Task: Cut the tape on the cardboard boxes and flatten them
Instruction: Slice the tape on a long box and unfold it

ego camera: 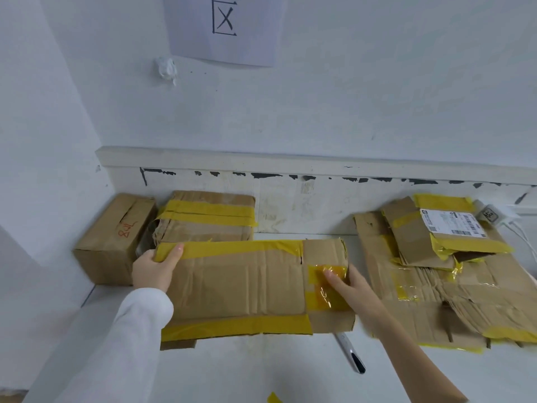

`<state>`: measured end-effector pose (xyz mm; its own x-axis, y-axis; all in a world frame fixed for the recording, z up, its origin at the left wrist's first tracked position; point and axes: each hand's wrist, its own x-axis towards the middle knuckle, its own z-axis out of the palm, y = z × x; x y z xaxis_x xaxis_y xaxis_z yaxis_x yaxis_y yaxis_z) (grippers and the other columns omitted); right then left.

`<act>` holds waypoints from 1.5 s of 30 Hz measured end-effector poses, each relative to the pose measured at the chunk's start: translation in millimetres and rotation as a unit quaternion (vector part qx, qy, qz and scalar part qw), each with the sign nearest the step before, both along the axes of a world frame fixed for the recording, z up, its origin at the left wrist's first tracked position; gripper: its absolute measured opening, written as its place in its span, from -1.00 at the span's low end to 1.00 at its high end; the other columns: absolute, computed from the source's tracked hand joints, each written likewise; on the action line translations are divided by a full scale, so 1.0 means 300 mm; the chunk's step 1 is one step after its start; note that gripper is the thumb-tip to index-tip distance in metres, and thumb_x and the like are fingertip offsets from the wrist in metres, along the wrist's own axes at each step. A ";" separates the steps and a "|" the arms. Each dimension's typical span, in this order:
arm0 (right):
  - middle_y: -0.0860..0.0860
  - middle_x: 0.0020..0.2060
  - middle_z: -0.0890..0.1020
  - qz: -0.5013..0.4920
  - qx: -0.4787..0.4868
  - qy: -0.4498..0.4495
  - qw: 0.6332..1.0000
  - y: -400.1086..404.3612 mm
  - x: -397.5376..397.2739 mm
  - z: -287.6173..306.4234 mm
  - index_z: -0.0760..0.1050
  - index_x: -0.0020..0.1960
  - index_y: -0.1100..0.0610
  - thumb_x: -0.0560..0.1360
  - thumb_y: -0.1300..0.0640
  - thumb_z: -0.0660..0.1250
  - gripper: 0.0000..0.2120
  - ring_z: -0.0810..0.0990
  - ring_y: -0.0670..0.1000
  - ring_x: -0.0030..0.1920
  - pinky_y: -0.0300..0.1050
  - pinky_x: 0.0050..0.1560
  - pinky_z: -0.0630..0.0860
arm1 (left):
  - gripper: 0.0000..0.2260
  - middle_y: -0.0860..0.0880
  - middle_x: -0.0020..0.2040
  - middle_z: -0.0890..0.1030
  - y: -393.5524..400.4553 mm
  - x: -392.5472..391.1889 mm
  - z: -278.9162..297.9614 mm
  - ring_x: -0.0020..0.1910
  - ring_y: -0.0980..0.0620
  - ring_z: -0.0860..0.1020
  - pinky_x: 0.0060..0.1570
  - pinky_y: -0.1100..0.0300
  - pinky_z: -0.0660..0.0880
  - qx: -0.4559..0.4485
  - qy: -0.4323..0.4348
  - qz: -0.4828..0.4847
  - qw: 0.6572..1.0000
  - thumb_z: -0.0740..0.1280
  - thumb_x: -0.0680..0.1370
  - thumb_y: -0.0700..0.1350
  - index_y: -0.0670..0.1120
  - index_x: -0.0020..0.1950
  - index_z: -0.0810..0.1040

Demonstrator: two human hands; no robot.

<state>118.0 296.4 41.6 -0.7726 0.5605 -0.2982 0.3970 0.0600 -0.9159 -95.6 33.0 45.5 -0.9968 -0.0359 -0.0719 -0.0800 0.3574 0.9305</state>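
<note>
A person is holding a long cardboard box (pixel 241 283) banded with yellow tape (pixel 232 327) on a white table (pixel 261 370), one hand at each end. The left hand (pixel 157 269), reaching out of a white sleeve (pixel 136 324), is gripping the box's left end, its thumb lying on the tape along the far edge and the other fingers hidden behind the cardboard. The right hand (pixel 353 289), on a bare forearm, is resting against the box's right end with fingers fairly straight, fingertips touching a crinkled patch of tape there. Behind the box, against the wall, a taped box (pixel 206 216) and a small box with red writing (pixel 116 237) are standing side by side. To the right of the box, flattened cardboard (pixel 436 286) is lying in a pile. A pen-shaped cutter (pixel 350 351) is lying just in front of the box's right corner.
</note>
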 end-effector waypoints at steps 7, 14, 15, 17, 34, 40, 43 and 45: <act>-0.03 -0.14 0.54 -0.187 0.218 0.008 0.958 0.055 0.000 0.017 0.38 0.09 0.13 0.50 -0.05 0.34 -0.69 0.52 -0.03 -0.15 -0.19 -0.21 0.45 | -0.40 -0.09 0.42 0.32 0.089 0.013 0.036 0.39 -0.12 0.29 0.33 0.00 0.25 -0.003 0.048 -0.160 0.986 0.35 0.53 -0.08 -0.08 0.50 0.16; -0.13 -0.17 0.53 -0.294 0.269 -0.025 0.917 0.213 0.126 0.100 0.44 0.18 0.12 0.49 -0.03 0.36 -0.66 0.51 -0.06 -0.11 -0.13 -0.12 0.46 | -0.30 -0.04 0.56 -0.05 0.329 0.059 -0.039 0.20 -0.15 0.51 0.00 0.06 0.49 -0.234 0.167 -0.314 0.905 0.23 0.54 0.13 0.20 0.51 -0.17; -0.12 -0.18 0.54 -0.305 0.278 -0.028 0.911 0.246 0.157 0.109 0.45 0.17 0.11 0.49 -0.03 0.36 -0.67 0.52 -0.03 -0.11 -0.12 -0.13 0.46 | -0.30 -0.04 0.56 -0.10 0.378 0.076 -0.046 0.19 -0.14 0.52 -0.02 0.10 0.49 -0.249 0.167 -0.332 0.894 0.22 0.54 0.16 0.21 0.50 -0.19; -0.12 -0.20 0.54 -0.322 0.298 -0.037 0.898 0.319 0.223 0.126 0.45 0.14 0.04 0.48 -0.04 0.37 -0.71 0.53 -0.01 -0.10 -0.17 -0.22 0.41 | -0.31 -0.08 0.53 -0.14 0.480 0.127 -0.054 0.33 -0.13 0.39 0.13 0.07 0.45 -0.260 0.176 -0.363 0.877 0.20 0.53 0.20 0.19 0.52 -0.15; 0.13 0.21 0.32 -0.164 0.420 -0.254 0.856 1.341 0.366 0.130 0.07 0.49 -0.10 0.56 -0.26 -0.02 -0.45 0.44 0.18 0.20 0.03 0.09 0.41 | -0.46 -0.08 0.43 0.00 1.482 0.398 -0.041 0.27 -0.01 0.40 0.12 0.20 0.42 -0.289 0.184 -0.318 0.884 0.13 0.56 0.23 0.11 0.50 0.15; 0.04 0.53 -0.16 -0.036 0.445 -0.328 0.833 1.358 0.255 -0.097 -0.15 0.55 -0.05 0.62 -0.03 -0.09 -0.47 -0.11 0.17 0.51 0.20 0.46 0.00 | -0.53 -0.27 0.40 0.35 1.503 0.457 -0.142 0.13 -0.42 0.46 0.02 -0.26 0.49 -0.404 0.224 -0.319 0.827 0.50 0.39 -0.08 0.01 0.30 0.54; -0.09 0.53 -0.19 0.051 0.414 -0.300 0.858 1.335 0.199 -0.145 -0.20 0.53 -0.14 0.62 -0.01 -0.11 -0.48 -0.22 0.13 0.52 0.37 0.41 -0.13 | -0.54 0.06 0.56 -0.12 1.585 0.463 -0.191 0.51 -0.20 -0.13 0.43 -0.24 -0.09 -0.430 0.182 -0.380 0.798 0.02 0.65 -0.11 0.18 0.53 0.05; -0.10 0.53 -0.19 0.051 0.377 -0.310 0.871 1.335 0.176 -0.167 -0.22 0.51 -0.24 0.56 -0.30 -0.12 -0.42 -0.20 0.20 0.51 0.39 0.37 -0.13 | -0.56 0.13 0.54 -0.21 1.636 0.451 -0.207 0.51 -0.15 -0.25 0.41 -0.26 -0.19 -0.435 0.115 -0.394 0.802 -0.09 0.64 0.09 0.21 0.53 -0.07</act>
<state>170.7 696.9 -8.6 -0.6509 0.7160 -0.2524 0.7591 0.6157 -0.2112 39.8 523.7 -16.5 -0.7186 0.6737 -0.1723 0.6265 0.7347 0.2600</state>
